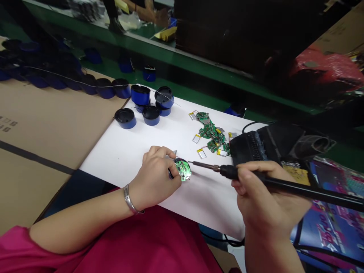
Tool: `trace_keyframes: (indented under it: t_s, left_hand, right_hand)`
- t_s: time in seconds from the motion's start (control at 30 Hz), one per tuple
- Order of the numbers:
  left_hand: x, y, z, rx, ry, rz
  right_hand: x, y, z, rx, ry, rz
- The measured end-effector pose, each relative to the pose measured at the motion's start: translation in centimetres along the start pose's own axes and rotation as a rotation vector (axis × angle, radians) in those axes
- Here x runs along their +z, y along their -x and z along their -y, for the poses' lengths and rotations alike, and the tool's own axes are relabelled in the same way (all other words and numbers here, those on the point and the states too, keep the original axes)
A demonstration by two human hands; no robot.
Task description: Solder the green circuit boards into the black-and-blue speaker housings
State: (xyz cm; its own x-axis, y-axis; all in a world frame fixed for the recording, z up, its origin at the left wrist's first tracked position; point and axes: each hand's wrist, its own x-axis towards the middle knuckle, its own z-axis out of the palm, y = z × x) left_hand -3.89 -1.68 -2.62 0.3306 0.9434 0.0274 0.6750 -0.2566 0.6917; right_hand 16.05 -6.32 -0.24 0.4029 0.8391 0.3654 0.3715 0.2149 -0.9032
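Note:
Pinched in the fingers of my left hand (pixel 159 170) is a round green circuit board (pixel 183 170), held over the white work surface with thin wires across its top. My fingers cover its left side and a dark edge beneath it. My right hand (pixel 264 193) grips a soldering iron (pixel 231 171) by its black handle. The iron's thin tip points left and lies close to the board's upper right edge; whether it touches cannot be made out. Beyond the hands lies a pile of green circuit boards (pixel 209 131) with small silver battery cells (pixel 201 153) wired to them.
Several blue round housings (pixel 125 118) with black tops stand at the back left, more in a row over the cardboard (pixel 57 125). A black soldering stand (pixel 256 142) is at right, beside a yellow sponge (pixel 296 174). Another person's arm (pixel 145 13) shows across the bench.

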Motion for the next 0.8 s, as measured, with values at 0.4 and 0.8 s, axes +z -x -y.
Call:
trace_keyframes:
  t_s: [0.4, 0.8]
  left_hand:
    - [-0.2, -0.1, -0.3, -0.039, 0.029, 0.031]
    - [-0.2, -0.3, -0.3, -0.052, 0.051, 0.041]
  right_hand:
    - [0.4, -0.2, 1.9, -0.086, 0.202, 0.258]
    - [-0.2, -0.7, 0.9, -0.17, 0.236, 0.377]
